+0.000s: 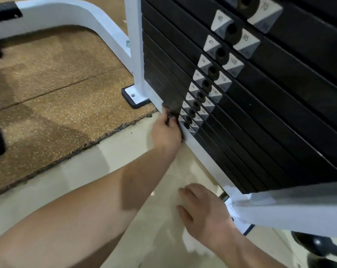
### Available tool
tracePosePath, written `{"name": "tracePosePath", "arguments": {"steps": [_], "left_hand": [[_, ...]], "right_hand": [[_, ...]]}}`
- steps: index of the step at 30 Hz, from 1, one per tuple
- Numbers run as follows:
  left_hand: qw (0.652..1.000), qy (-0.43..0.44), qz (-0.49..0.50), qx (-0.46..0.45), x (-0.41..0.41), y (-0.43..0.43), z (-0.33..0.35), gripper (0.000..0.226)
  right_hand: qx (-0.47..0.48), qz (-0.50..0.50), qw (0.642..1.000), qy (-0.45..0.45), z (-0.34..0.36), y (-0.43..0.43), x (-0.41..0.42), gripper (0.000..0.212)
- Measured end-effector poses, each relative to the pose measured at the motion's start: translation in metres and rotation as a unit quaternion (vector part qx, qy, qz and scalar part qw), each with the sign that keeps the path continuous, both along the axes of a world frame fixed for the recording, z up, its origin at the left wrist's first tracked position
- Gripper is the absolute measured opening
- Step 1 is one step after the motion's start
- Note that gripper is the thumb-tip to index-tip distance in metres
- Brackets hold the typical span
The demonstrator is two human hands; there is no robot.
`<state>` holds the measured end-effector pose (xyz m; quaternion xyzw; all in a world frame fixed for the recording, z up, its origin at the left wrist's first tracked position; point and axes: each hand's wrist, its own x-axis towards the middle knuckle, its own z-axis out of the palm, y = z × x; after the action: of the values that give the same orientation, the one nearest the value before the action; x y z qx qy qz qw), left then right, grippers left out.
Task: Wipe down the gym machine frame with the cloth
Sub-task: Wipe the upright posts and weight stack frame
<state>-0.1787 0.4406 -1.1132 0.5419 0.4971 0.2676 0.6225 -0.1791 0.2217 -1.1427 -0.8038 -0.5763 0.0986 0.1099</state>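
Observation:
The gym machine has a white frame [135, 45] with an upright post at the left and a low base rail under the black weight stack [260, 117]. My left hand [166, 132] reaches forward and grips a small dark cloth [170, 111], holding it against the base rail at the foot of the stack. My right hand [204, 207] lies nearer to me with its fingers spread and relaxed, holding nothing, beside the white crossbar [291, 207] at the lower right.
A brown speckled rubber mat [53, 97] covers the floor at the left and ends in a ragged edge on pale flooring [109, 167]. The post's foot plate [134, 95] sits on the mat. A curved white tube [71, 12] runs at the top left.

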Motion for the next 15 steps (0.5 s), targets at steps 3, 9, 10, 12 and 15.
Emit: {"name": "tracePosePath", "arguments": {"steps": [3,9,10,12,15], "left_hand": [[0.997,-0.033,-0.070,-0.009,-0.006,-0.062,0.002,0.039],[0.993,0.027,-0.101,0.047,-0.022,-0.100,-0.004,0.019],[0.996,0.015,-0.083,0.018,-0.018,-0.093,-0.002,0.020],[0.999,-0.005,-0.050,-0.016,-0.011,-0.097,0.002,0.022],[0.993,0.041,-0.108,0.036,-0.017,-0.146,-0.003,0.018]], "right_hand": [[0.048,-0.034,0.998,0.000,0.000,-0.026,0.004,0.026],[-0.043,0.036,0.998,0.000,0.029,-0.054,0.015,0.019],[-0.062,0.039,0.997,0.003,0.037,-0.059,0.017,0.020],[-0.096,0.044,0.994,-0.002,0.050,-0.074,0.022,0.025],[-0.187,-0.052,0.978,0.075,0.066,-0.103,0.025,0.041]]}}
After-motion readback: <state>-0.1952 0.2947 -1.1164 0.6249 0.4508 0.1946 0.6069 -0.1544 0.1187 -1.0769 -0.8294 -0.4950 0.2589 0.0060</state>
